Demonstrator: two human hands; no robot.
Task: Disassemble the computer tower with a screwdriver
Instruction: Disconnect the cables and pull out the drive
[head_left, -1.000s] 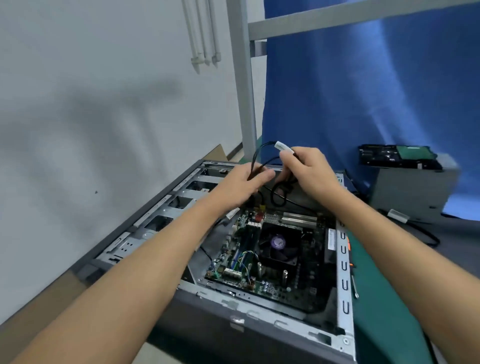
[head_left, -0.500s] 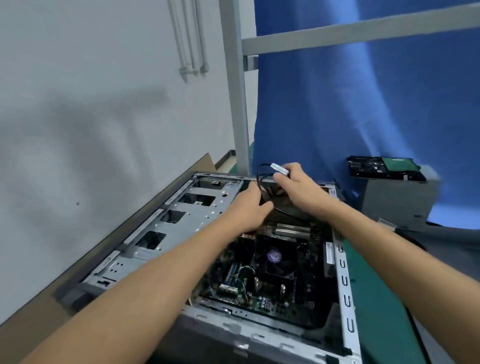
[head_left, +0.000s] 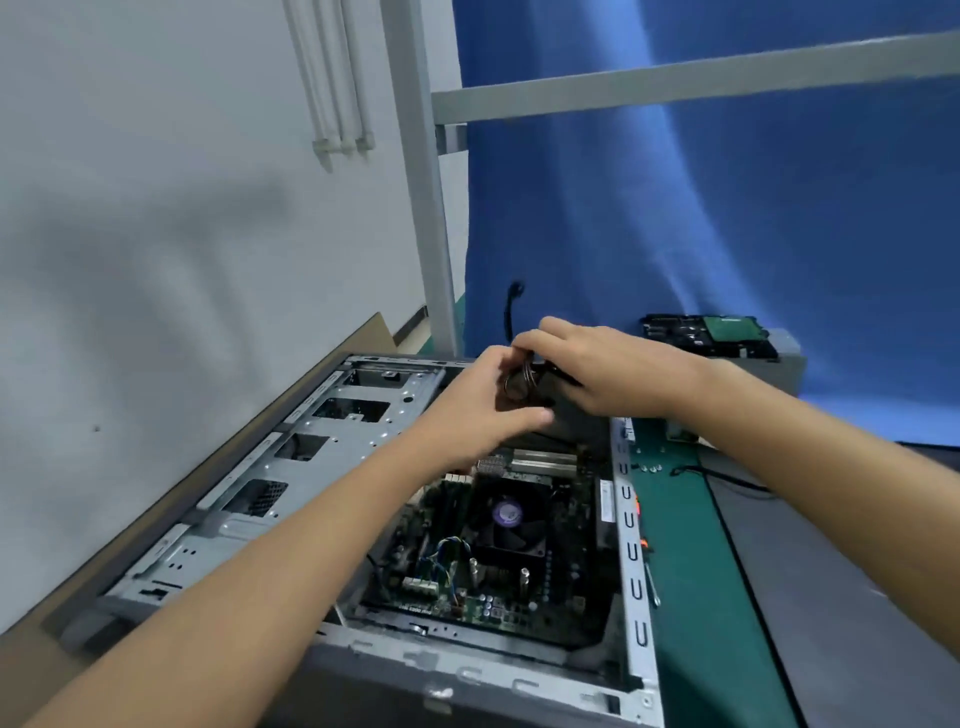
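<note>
Right in front of the person, the opened computer tower (head_left: 467, 670) lies on its side, heavy and stiff by the look of it, its sheet-metal rim likely sharp. Over its far end both hands meet on a coil of black cable (head_left: 519, 387): the left hand (head_left: 480, 408) curls round the loops, the right hand (head_left: 615, 374) pinches them. Light, limp stuff, best gripped near its plug.
</note>
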